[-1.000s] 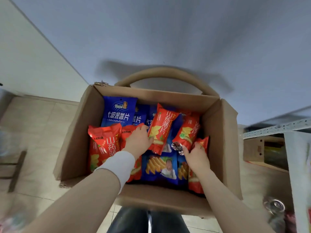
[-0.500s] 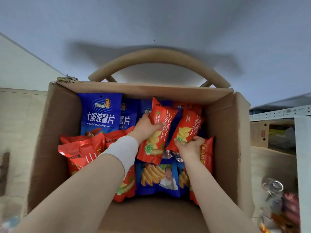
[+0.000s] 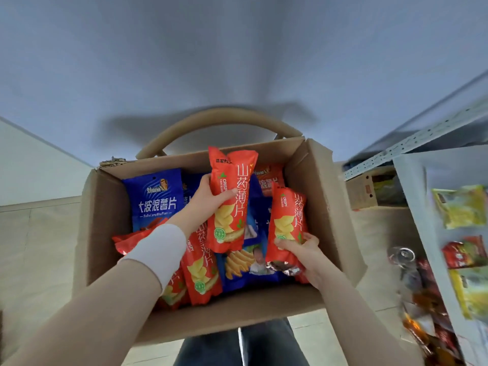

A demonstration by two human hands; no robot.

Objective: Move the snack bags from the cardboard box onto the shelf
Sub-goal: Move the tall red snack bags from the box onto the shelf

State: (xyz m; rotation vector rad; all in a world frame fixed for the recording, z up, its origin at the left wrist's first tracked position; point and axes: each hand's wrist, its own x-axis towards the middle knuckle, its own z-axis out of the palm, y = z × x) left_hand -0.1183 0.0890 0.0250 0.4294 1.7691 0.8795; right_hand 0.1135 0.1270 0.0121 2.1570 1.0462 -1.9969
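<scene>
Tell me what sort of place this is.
Probably a small shop or stockroom: a cardboard box full of identical snack bags, a perforated metal shelf on the right, and more packets already displayed there.

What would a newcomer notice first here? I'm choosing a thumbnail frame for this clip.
Two bright red snack bags lifted above the open cardboard box: the left hand grips one red bag at centre, the right hand holds another red bag by its lower end. Next, the big blue bag standing at the box's back left, and the blurred shelf of snacks at the right edge.
</scene>
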